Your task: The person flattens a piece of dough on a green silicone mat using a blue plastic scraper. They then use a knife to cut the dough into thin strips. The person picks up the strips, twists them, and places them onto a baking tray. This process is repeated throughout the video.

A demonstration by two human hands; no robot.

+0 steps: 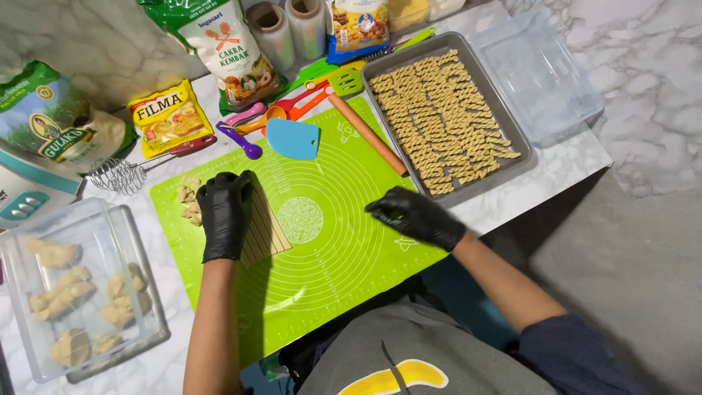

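Note:
Both my hands wear black gloves over a green silicone mat [344, 241]. My left hand [223, 213] lies flat on a sheet of pale dough cut into narrow strips [267, 230]. Dough scraps [191, 201] sit just left of that hand. My right hand [413, 214] rests with fingers bent on the mat's right side, holding nothing, close to a grey baking tray [512, 124] filled with several twisted dough sticks [439, 117].
A wooden rolling pin [365, 133] and a blue scraper [292, 139] lie at the mat's far edge, with coloured spoons and a whisk [121, 175] nearby. Clear boxes with dough lumps [73, 292] stand left. Flour and margarine packs line the back. A clear lid [537, 73] lies far right.

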